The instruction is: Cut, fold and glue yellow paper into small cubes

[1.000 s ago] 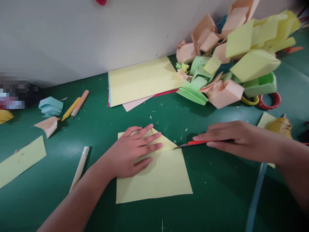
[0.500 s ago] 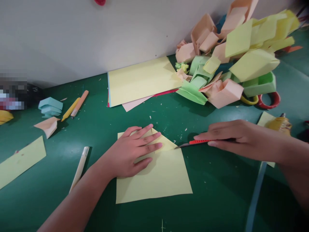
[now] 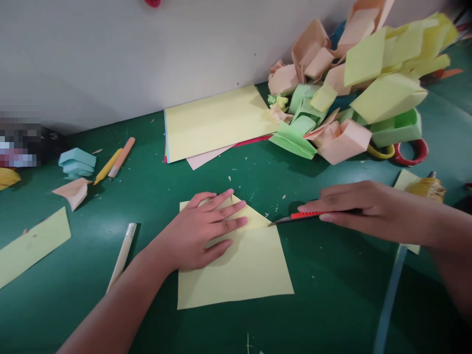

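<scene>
A pale yellow sheet of paper [image 3: 243, 275] lies on the green table, its upper part folded over with a slanting right edge. My left hand [image 3: 206, 228] rests flat on the folded part, fingers spread. From the right, my right hand [image 3: 365, 209] grips a red-handled cutter [image 3: 304, 215] with a thin blade. The blade points left, and its tip is at the right corner of the fold. Part of the cutter's handle is hidden under my right fingers.
A stack of coloured sheets [image 3: 217, 123] lies by the wall. Folded paper pieces [image 3: 342, 93] are heaped at the back right, near red scissor handles [image 3: 411, 152]. Crayons [image 3: 114, 160], a white stick [image 3: 121, 255] and a paper strip [image 3: 37, 246] lie left.
My right hand and the cutter have shifted very slightly to the right. My left hand stays spread on the paper.
</scene>
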The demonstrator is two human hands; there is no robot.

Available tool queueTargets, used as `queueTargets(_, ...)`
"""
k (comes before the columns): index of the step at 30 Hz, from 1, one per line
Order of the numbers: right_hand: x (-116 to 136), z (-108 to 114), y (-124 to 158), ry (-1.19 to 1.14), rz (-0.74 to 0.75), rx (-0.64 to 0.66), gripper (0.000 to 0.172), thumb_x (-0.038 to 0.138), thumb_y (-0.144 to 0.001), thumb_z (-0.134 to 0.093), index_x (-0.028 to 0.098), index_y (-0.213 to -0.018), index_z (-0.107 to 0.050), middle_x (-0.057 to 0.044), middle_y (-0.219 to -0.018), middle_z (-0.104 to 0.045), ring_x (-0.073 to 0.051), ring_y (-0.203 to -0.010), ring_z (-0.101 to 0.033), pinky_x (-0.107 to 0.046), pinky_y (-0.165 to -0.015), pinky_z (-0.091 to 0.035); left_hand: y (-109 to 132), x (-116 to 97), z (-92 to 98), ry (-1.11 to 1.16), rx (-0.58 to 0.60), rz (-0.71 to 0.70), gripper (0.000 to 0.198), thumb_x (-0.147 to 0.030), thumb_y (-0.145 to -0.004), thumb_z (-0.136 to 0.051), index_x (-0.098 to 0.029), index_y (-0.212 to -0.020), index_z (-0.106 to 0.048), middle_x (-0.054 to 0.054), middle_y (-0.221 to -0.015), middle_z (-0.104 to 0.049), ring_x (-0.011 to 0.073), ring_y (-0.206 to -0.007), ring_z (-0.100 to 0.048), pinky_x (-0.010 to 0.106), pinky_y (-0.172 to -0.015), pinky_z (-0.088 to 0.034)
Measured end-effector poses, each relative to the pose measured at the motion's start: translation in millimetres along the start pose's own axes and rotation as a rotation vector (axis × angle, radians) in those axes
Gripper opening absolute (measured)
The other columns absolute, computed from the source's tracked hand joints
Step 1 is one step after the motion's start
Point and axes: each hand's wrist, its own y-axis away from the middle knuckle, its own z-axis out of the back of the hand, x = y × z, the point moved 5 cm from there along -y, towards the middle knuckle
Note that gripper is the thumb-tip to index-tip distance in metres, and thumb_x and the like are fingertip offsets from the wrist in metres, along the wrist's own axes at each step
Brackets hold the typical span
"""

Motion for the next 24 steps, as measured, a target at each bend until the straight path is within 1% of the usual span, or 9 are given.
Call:
queueTargets(4, -0.1, 0.2, 0.1, -0.016, -0.002, 0.005, 0.040, 0.039, -0.100, -0.051, 0.041, -0.140, -0.058, -0.001, -0.093, -0.066, -0.014, -0.073, -0.062, -0.027, -0.067, -0.048, 0.4, 0.5, -1.0, 0.003, 0.006, 0.005, 0.051, -0.031, -0.100, -0.049, -0.028, -0.151, -0.044, 0.001, -0.161, -0.038, 0.0289, -0.154, -0.024, 0.051, -0.119, -0.027)
queueTargets(9, -2.5, 0.7, 1.1, -0.042, -0.021, 0.020, 0.041, 0.040, -0.100, -0.052, 0.036, -0.140, -0.060, -0.004, -0.097, -0.068, -0.016, -0.078, -0.063, -0.029, -0.069, -0.048, -0.2, 0.4, 1.0, 0.021, 0.003, 0.006, 0.051, -0.031, -0.100, -0.050, -0.028, -0.150, -0.044, 0.001, -0.160, -0.039, 0.0289, -0.154, -0.025, 0.051, -0.120, -0.026)
queueTargets(12, -2.4, 0.9, 1.3, -0.046, -0.038, 0.042, 0.042, 0.041, -0.100, -0.051, 0.034, -0.141, -0.060, -0.005, -0.097, -0.068, -0.017, -0.078, -0.063, -0.030, -0.070, -0.048, -0.6, 0.2, 2.0, 0.033, 0.002, 0.011, 0.051, -0.030, -0.100, -0.050, -0.028, -0.150, -0.045, 0.002, -0.159, -0.040, 0.0285, -0.153, -0.026, 0.051, -0.120, -0.027)
queueTargets(17, 0.4, 3.4, 1.1, -0.050, -0.043, 0.029, 0.042, 0.041, -0.099, -0.053, 0.035, -0.139, -0.061, -0.004, -0.095, -0.069, -0.017, -0.077, -0.062, -0.030, -0.069, -0.046, -0.7, 0.5, 2.2, 0.057, -0.008, 0.017, 0.052, -0.030, -0.100, -0.050, -0.030, -0.151, -0.044, 0.003, -0.158, -0.043, 0.0287, -0.153, -0.028, 0.051, -0.120, -0.028)
queueTargets(24, -1.2, 3.2, 3.5, -0.032, -0.050, 0.044, 0.041, 0.041, -0.100, -0.052, 0.038, -0.141, -0.058, -0.002, -0.097, -0.067, -0.015, -0.079, -0.062, -0.028, -0.071, -0.046, 0.2, 1.6, 0.7, 0.032, 0.018, 0.019, 0.052, -0.030, -0.100, -0.049, -0.030, -0.152, -0.043, 0.002, -0.160, -0.039, 0.0283, -0.154, -0.025, 0.051, -0.120, -0.025)
